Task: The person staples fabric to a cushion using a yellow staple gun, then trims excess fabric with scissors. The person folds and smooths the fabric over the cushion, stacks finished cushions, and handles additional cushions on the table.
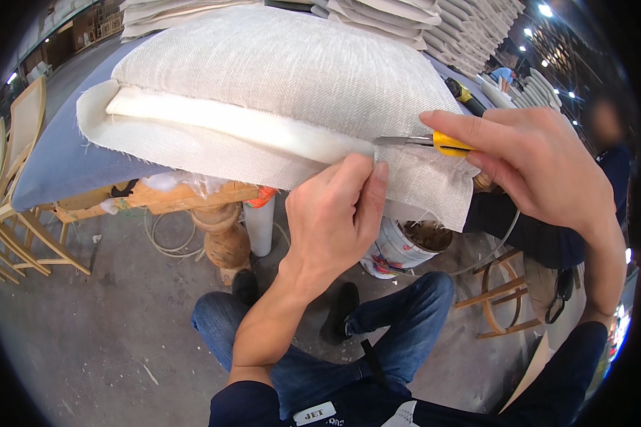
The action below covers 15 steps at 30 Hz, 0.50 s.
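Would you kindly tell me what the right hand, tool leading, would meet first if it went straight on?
Its yellow-handled cutting tool, in the right hand, would probably meet the white padding strip first, just above the left hand; the tip looks near or touching, but depth is unclear.

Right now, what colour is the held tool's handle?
The handle is mostly yellow; head view shows it best.

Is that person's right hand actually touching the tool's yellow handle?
Touching: the head view shows the right hand with its thumb and fingers around the yellow handle.
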Each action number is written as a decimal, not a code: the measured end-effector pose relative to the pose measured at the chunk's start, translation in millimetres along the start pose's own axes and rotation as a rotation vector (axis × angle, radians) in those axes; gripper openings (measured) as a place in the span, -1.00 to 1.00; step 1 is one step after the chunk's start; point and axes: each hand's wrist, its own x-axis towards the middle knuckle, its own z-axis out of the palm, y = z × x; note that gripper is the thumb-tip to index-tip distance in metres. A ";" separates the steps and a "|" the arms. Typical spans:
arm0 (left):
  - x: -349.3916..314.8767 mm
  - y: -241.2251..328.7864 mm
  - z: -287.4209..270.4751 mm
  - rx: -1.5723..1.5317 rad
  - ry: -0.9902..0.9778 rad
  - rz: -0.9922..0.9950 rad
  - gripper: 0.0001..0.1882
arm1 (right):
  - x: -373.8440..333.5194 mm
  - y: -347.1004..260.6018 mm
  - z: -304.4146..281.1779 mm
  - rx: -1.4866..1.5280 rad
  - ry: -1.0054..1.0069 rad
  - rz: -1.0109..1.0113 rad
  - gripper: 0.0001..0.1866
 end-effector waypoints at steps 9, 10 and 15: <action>0.8 2.0 -0.1 -0.006 -0.002 -0.013 -0.71 | 0.8 2.9 -3.5 0.044 0.006 0.000 -0.39; 1.0 2.7 -0.6 0.003 -0.009 -0.014 -0.70 | 0.1 3.9 -3.5 0.047 0.019 -0.004 -0.39; 1.4 1.1 -0.1 0.005 0.013 0.009 -0.68 | 3.6 0.7 -1.5 0.043 -0.005 -0.005 -0.39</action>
